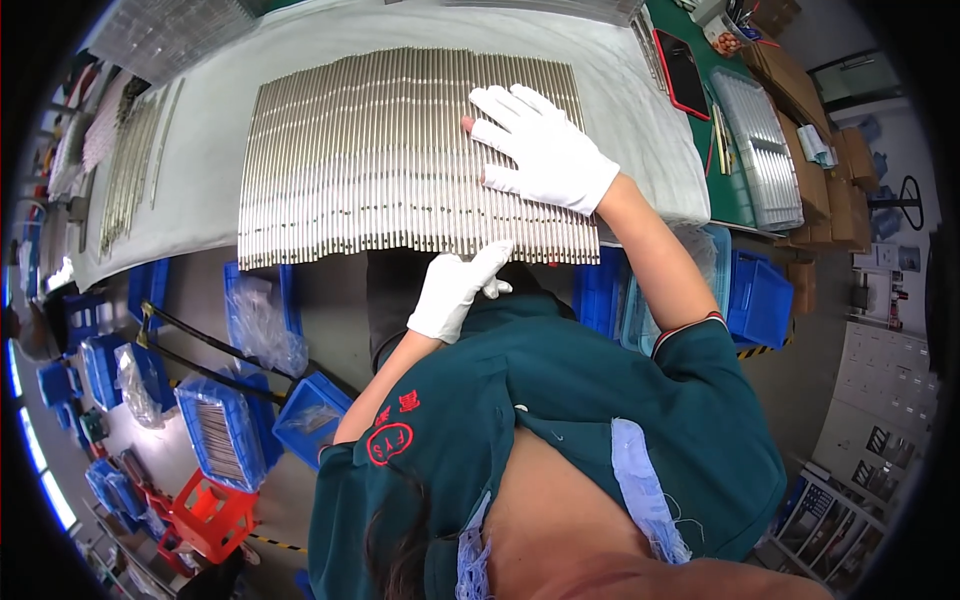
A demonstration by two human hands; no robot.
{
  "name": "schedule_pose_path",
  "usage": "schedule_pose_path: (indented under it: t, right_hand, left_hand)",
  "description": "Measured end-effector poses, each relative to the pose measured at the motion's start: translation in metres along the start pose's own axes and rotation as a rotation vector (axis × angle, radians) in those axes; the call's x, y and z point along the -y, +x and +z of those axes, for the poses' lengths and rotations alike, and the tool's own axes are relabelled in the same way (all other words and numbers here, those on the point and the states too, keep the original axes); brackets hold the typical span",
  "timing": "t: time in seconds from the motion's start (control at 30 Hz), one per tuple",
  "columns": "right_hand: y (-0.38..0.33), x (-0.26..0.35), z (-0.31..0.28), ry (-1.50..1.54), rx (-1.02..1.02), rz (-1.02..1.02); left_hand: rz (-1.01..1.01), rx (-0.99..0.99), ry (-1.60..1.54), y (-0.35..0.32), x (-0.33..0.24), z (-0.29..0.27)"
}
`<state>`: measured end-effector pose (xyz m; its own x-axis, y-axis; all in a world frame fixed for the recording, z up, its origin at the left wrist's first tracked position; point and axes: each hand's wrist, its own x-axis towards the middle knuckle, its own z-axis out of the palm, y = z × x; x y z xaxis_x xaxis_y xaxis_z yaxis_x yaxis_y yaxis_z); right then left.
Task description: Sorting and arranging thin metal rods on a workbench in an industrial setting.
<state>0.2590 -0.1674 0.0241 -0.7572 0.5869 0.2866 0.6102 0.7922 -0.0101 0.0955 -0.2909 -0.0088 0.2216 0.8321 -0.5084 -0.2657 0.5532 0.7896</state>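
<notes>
A wide row of thin silver metal rods (350, 150) lies side by side on the white-covered table, their near ends at the table's front edge. My right hand (545, 150), in a white glove with some bare fingertips, rests flat on the right part of the row, fingers spread. My left hand (455, 290), also gloved in white, is at the near ends of the rods, right of the row's middle. Its thumb points up against the rod ends, and its other fingers are partly bent just below, apart from the thumb. No rod shows between them.
More rods (135, 170) lie at the table's left. On the right, a red-edged phone or tablet (682, 75) and a clear tray (760, 150) lie on a green surface. Blue bins (225, 430) and a red stool (215, 515) stand on the floor at left.
</notes>
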Motion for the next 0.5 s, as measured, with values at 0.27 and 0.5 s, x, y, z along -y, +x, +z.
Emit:
schedule_pose_path:
  t: [0.27,0.5]
  right_hand:
    - [-0.0003,0.0,-0.0008,0.009,-0.004,-0.004]
    - [0.0003,0.0009,-0.0003,0.017,-0.008,0.005]
  left_hand:
    - [-0.045,0.005,-0.06,-0.0001,-0.0007,-0.0006]
    - [-0.061,-0.019,-0.047,-0.0001,-0.0015,0.0004]
